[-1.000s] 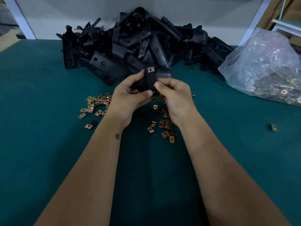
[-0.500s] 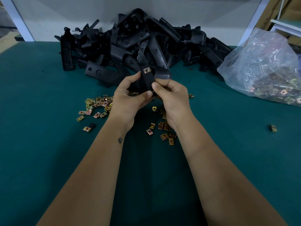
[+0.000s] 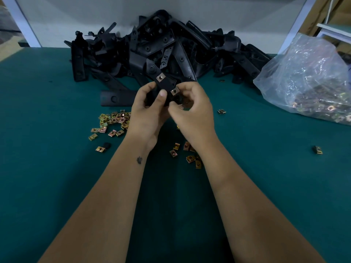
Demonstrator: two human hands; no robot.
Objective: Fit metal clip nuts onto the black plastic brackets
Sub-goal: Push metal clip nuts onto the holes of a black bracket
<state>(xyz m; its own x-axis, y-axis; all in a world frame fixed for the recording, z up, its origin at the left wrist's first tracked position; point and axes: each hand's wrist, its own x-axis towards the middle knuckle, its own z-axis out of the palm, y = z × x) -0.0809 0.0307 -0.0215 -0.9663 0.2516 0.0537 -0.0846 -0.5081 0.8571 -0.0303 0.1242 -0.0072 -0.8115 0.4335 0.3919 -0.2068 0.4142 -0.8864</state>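
Observation:
A black plastic bracket (image 3: 167,84) is held up over the green table, gripped by my left hand (image 3: 150,109) with the thumb on its face. One metal clip nut (image 3: 160,78) sits on the bracket's upper end. A second clip nut (image 3: 175,91) sits at its right edge, right at the fingertips of my right hand (image 3: 191,109), whose fingers curl around the bracket's lower end. Another clip nut (image 3: 181,106) shows inside my right palm. Loose clip nuts (image 3: 114,120) lie scattered under and left of my hands.
A big heap of black brackets (image 3: 163,50) fills the back of the green table (image 3: 47,168). A clear plastic bag of clip nuts (image 3: 311,82) lies at the right. A single bracket (image 3: 115,98) lies flat left of my hands. Stray clip nuts (image 3: 317,149) sit at the right.
The bracket has turned in my hands, and a second clip nut now shows at its right edge. My right fingers have shifted from the bracket's front to its lower right side.

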